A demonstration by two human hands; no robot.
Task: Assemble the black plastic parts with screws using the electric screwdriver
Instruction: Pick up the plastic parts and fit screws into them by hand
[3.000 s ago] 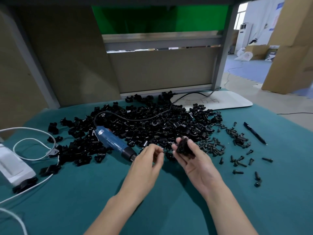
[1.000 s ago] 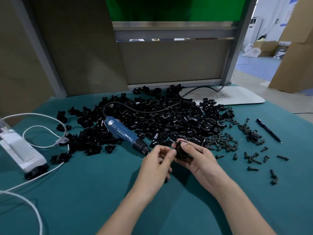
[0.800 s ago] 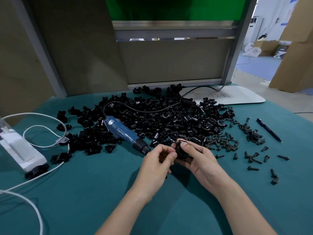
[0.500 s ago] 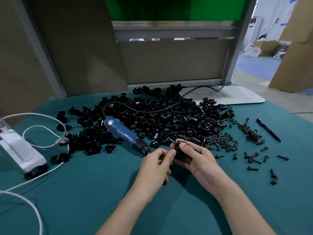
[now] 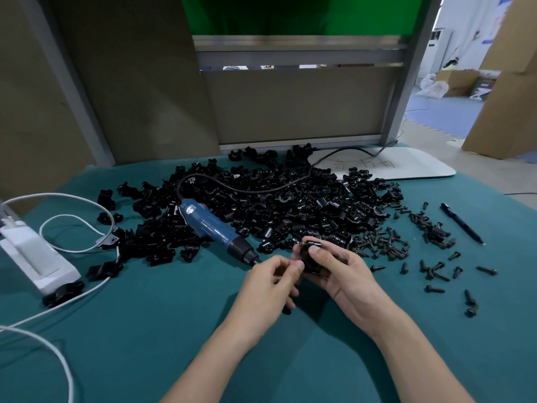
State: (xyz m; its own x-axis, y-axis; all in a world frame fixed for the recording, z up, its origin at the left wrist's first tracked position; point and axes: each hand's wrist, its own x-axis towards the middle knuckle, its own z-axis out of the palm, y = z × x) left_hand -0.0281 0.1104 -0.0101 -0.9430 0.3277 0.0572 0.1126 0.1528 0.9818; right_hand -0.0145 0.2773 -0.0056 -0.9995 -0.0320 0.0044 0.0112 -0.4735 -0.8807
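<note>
We see both hands over the teal cloth (image 5: 139, 330), close in front of the big pile of black parts (image 5: 290, 205); the right hand (image 5: 345, 276) holds one black plastic part (image 5: 311, 258) above the cloth, with its fingers curled under the part and its thumb pressed on top, so the grip is clamped on it. The left hand (image 5: 268, 285) is just beside it, with all fingers curled; its thumb and forefinger are drawn together and touch the left side of the part; whether they pinch a screw or only the part we cannot tell, because the spot is too small and dark.

The electric screwdriver (image 5: 210, 226), blue with a black nose, lies on the cloth to the left of the hands, partly on the pile; its tip points toward the left hand and is near it but apart; its black cord (image 5: 255, 191) runs back over the pile. The screws (image 5: 383, 242) lie in a loose heap to the right of the pile, and more are scattered further right; a black pen (image 5: 462, 223) lies beyond them. At the far left we see a white adapter (image 5: 35, 254) with a white cable (image 5: 69, 199) looping on the cloth; a white board (image 5: 412, 167) rests at the back edge.
</note>
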